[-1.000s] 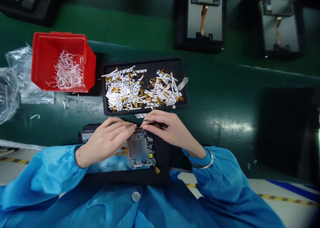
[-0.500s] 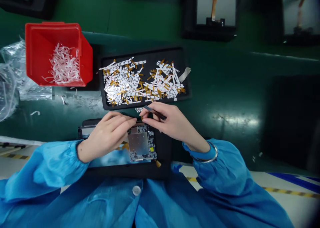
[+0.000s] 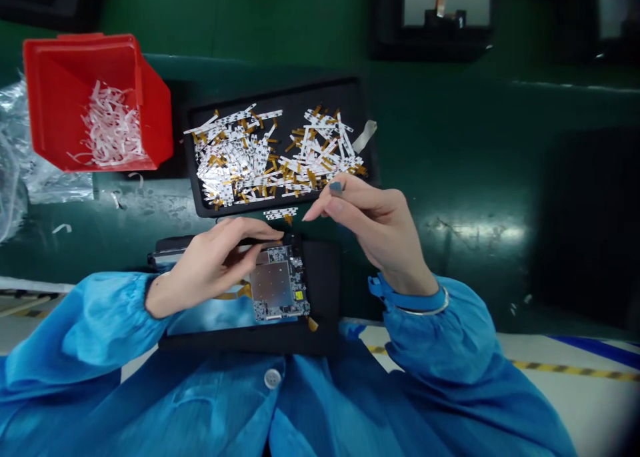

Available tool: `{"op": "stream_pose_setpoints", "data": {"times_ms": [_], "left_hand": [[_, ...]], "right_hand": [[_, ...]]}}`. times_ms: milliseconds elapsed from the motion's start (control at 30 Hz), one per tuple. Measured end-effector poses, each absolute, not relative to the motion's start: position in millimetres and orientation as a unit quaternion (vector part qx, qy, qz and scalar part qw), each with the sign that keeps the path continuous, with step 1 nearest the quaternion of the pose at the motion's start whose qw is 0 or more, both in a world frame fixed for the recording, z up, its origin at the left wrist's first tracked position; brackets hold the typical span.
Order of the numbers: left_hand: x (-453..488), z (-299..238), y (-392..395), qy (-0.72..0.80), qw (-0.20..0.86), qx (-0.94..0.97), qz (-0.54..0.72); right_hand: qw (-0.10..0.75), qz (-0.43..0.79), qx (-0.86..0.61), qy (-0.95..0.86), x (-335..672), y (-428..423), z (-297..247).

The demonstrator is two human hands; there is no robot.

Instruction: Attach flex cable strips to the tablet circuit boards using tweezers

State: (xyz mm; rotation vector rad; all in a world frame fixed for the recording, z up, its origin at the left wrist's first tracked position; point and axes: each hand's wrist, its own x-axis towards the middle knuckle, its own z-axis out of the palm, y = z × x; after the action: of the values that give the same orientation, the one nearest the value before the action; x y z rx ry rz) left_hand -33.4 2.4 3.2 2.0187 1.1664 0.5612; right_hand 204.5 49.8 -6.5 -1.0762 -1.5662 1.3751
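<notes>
An opened electronic device with a bare circuit board (image 3: 273, 283) lies on a black pad (image 3: 323, 277) in front of me. My left hand (image 3: 215, 260) rests over the device's upper left part, thumb and fingertips closed at its top edge. What lies under those fingertips is hidden. Held up to the right of the board, my right hand (image 3: 377, 227) is closed around a slim dark tool that looks like tweezers (image 3: 336, 187), mostly hidden in the palm. White flex strips (image 3: 281, 213) with an amber tail lie between the device and a black tray (image 3: 363, 93).
Many white and amber flex strips (image 3: 235, 157) fill the tray. A red bin (image 3: 157, 120) with white peeled strips (image 3: 113, 127) stands at the left, beside clear plastic bags (image 3: 55, 183). Another black fixture (image 3: 433, 43) sits at the back right.
My right hand has lifted off the device's top edge and moved right, still with the tool in it. The left hand stays at that edge. The view has shifted slightly.
</notes>
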Motion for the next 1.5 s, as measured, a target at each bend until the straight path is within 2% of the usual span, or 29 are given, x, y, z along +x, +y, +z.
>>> {"op": "stream_pose_setpoints", "data": {"times_ms": [133,200,333,867,1500], "left_hand": [[-38,-4,4,0.347,0.205,0.896,0.187],[-41,-7,4,0.321,0.167,0.915,0.176],[-41,-8,7,0.338,0.196,0.902,0.184],[-28,0,13,0.372,0.189,0.887,0.196],[-43,-2,-14,0.324,0.106,0.930,0.136]], "right_hand": [[0.388,0.609,-0.451,-0.525,200,49,-9],[0.384,0.664,-0.430,-0.476,196,48,-12],[0.361,0.715,-0.380,-0.462,190,45,-19],[0.387,0.686,-0.380,-0.485,186,42,-26],[0.386,0.655,-0.410,-0.503,188,39,-27]]}}
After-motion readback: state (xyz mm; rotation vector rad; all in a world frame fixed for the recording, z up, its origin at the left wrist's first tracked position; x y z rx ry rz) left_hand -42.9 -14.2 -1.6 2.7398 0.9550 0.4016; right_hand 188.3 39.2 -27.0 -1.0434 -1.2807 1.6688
